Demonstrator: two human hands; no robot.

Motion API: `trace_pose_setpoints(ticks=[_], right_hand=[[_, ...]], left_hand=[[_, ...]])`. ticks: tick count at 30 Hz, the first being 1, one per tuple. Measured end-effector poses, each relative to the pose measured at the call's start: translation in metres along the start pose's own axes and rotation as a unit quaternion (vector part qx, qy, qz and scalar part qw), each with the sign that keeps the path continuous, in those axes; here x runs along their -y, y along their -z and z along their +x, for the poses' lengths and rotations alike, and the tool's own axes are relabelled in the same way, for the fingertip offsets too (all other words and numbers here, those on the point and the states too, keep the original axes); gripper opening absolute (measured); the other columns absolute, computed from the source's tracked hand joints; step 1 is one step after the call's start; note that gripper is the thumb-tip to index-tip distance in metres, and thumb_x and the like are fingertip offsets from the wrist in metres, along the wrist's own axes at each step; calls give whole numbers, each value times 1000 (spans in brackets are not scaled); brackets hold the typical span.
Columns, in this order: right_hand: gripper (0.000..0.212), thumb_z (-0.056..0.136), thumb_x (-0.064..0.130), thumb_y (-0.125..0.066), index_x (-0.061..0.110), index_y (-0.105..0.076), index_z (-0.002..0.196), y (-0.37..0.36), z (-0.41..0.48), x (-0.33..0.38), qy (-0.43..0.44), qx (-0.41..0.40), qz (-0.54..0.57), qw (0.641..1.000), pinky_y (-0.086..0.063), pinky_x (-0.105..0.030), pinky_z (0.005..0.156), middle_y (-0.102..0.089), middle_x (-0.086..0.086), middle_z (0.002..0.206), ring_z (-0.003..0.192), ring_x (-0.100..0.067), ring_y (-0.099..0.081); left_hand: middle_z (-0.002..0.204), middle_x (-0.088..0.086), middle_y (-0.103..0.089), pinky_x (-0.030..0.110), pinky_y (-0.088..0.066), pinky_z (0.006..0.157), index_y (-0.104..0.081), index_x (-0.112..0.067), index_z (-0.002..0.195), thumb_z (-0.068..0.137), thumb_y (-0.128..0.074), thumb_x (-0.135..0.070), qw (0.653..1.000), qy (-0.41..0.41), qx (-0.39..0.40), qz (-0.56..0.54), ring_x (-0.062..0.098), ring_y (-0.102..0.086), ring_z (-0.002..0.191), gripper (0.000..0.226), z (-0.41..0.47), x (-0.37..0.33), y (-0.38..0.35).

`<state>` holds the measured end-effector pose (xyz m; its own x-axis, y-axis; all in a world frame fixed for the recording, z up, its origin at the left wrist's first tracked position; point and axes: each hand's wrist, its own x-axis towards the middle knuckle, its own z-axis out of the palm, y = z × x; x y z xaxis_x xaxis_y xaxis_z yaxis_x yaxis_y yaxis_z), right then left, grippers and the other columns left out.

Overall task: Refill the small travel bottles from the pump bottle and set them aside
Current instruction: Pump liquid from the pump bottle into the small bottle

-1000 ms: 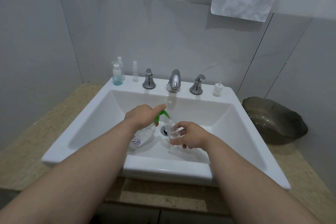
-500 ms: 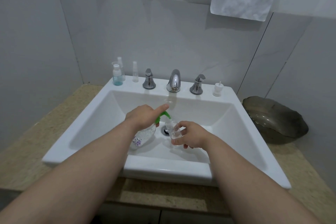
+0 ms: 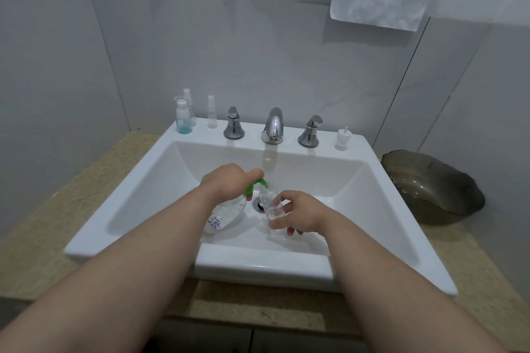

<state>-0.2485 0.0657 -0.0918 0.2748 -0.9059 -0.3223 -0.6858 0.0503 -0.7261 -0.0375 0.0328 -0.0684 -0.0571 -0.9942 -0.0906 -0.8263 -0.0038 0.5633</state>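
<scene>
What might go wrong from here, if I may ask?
The nozzle of the pump bottle meets the narrow mouth of the travel bottle; a hard press by the left hand could squirt liquid past it into the drain. The right hand holds it tilted, so it might spill or slip.

One piece of writing shows here, and it sits on the clear pump bottle (image 3: 228, 213) tilted in the left hand (image 3: 226, 183). Low on its side is a purple mark (image 3: 216, 223), two or three hand-drawn strokes like a character, too blurred to read with any certainty. Just above it run lines of fine grey print (image 3: 229, 210) across the bottle's body, far too small to make out. The small travel bottle (image 3: 269, 205) pinched in the right hand (image 3: 301, 213) carries no legible lettering, brand or number.
</scene>
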Motion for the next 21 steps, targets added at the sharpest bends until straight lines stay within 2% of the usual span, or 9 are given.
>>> trace_pose_setpoints(ticks=[7, 11, 14, 21], right_hand=[[46, 83, 24, -86, 22, -60, 122, -1, 0, 1, 0, 6, -2, 1000, -45, -23, 51, -70, 0, 114, 58, -14, -65], [45, 84, 27, -85, 23, -60, 121, -1, 0, 0, 2, 6, -1, 1000, -45, -23, 52, -69, 1, 115, 59, -14, -65], [44, 84, 28, -85, 24, -60, 120, -1, 1, 0, 5, 4, 2, 1000, -46, -24, 53, -69, 4, 113, 60, -14, -66], [44, 84, 27, -85, 23, -60, 120, -1, 0, 0, 9, 0, 6, 1000, -46, -24, 53, -69, 4, 114, 59, -14, -65]], left_hand=[[90, 8, -75, 35, -44, 73, -78, -16, 67, 91, -44, -54, 1000, -11, 3, -6, 24, -55, 70, 56, 3, 4, 2], [85, 1, -71, 38, -48, 86, -77, -18, 68, 93, -39, -72, 1000, -13, -9, 9, 23, -64, 82, 71, 2, 7, 1], [86, -2, -71, 39, -48, 89, -77, -19, 67, 88, -32, -86, 1000, -10, -17, -3, 20, -65, 83, 84, 1, 10, 1], [89, 2, -72, 39, -48, 90, -78, -17, 69, 89, -37, -81, 999, -6, -19, -26, 21, -64, 83, 79, 0, 10, 2]])
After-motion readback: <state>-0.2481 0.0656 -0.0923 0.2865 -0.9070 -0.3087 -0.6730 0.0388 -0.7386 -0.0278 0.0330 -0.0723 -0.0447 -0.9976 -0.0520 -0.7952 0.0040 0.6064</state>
